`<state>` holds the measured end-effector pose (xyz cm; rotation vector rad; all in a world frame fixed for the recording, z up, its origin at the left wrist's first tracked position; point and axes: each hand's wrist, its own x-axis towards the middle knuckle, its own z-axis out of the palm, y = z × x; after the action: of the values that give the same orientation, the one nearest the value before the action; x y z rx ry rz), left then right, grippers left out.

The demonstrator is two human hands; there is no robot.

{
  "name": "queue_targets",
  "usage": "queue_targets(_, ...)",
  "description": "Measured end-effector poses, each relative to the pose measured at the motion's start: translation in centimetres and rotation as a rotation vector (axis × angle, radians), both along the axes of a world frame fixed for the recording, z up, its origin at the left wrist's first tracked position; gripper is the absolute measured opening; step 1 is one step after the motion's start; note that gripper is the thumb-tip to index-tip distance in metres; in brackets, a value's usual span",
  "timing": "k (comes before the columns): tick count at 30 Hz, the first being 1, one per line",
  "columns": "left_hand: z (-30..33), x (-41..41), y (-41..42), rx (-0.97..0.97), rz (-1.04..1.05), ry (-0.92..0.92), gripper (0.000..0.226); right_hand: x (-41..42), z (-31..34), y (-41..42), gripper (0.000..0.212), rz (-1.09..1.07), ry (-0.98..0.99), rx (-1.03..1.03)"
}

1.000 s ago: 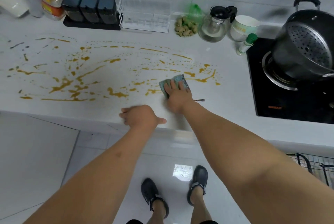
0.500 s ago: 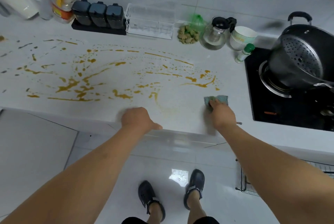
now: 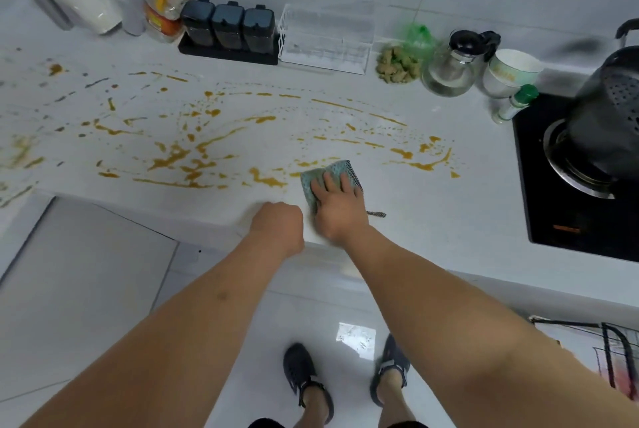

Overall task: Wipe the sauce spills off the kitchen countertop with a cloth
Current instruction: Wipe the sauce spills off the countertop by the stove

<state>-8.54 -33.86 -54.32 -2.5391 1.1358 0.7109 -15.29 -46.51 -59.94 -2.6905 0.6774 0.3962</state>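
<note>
Sauce spills (image 3: 179,158) cover most of the tabletop (image 3: 432,220), so I judge the job barely begun. Going left to right: at the far left edge lie faint smeared streaks; then comes the thickest patch, orange-brown blots and ragged lines running together near the front edge; thin arcs of droplets curve across the middle toward the back; a last cluster of streaks sits on the right, near the stove (image 3: 581,206). The only stretch that looks clean is the strip along the front edge, right of my hands. My left hand (image 3: 278,225) rests at the tabletop's front edge, its grip curled into a fist with nothing in it that I can see. Just beside it, my right hand (image 3: 337,208) lies flat on the cloth (image 3: 340,170), fingers spread and pressing it down. It is a teal-green, netted-looking cloth, folded small, with a short loop trailing at its right. It sits at the near edge of the mess, touching the closest streaks.
</note>
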Motion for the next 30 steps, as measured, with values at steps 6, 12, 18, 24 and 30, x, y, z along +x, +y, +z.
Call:
queue_targets(6, -0.6, -0.9, -0.8, -0.041, 0.076, -0.023, 0.075, -10.2, -0.3, -4.8, 0.063, -0.01, 0.044, -0.083)
queue_targets(12, -1.1, -1.7, -1.7, -0.026, 0.053, -0.078, 0.063, -17.8, 0.5, -12.7, 0.064, -0.395, 0.162, -0.135)
queue_targets(18, -1.8, -2.1, -1.4, 0.021, 0.048, -0.095, 0.062, -11.4, 0.4, -7.5, 0.069, -0.491, 0.139, -0.08)
queue_targets(24, -1.3, -3.0, -1.2, -0.016, 0.103, -0.119, 0.043, -6.7, 0.5, 1.0, 0.065, -0.028, 0.017, 0.045)
queue_targets(30, 0.4, -3.7, -3.1, 0.105, 0.297, 0.041, 0.039, -14.1, -0.3, -1.8, 0.066, -0.042, -0.028, 0.033)
